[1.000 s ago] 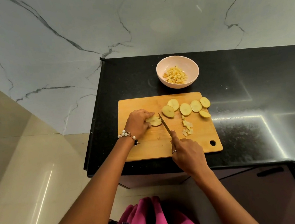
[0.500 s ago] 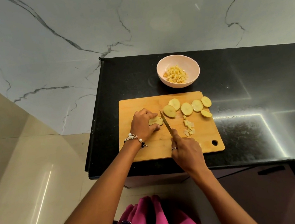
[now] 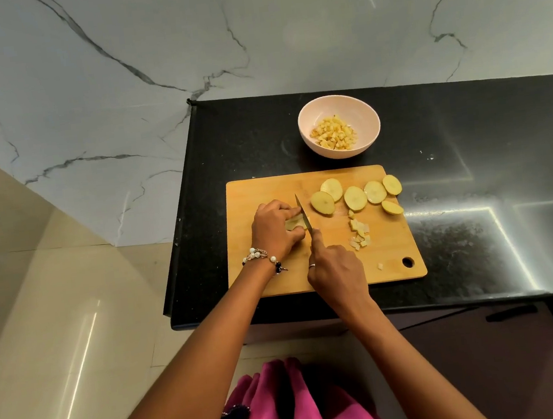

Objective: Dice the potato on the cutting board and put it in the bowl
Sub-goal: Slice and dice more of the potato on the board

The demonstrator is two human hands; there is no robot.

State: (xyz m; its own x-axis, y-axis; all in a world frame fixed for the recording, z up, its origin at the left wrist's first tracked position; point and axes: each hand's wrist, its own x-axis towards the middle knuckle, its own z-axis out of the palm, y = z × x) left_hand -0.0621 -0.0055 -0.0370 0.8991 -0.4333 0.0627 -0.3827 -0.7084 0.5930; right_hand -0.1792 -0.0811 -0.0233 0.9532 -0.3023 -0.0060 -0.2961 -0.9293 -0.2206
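At frame centre, the left hand (image 3: 275, 230) curls its fingers over potato slices (image 3: 296, 223) on the cutting board (image 3: 259, 190). The right hand (image 3: 336, 266) grips the knife (image 3: 304, 213), blade against them. More slices (image 3: 356, 197) lie rightward; the bowl (image 3: 339, 126) above holds dice.

Black speckled granite counter (image 3: 469, 159) butts a white marble wall (image 3: 180, 41) with grey veins. Glossy beige floor tiles (image 3: 40, 322) show light streaks. Dark cabinet front (image 3: 492, 357) sits under the counter edge.
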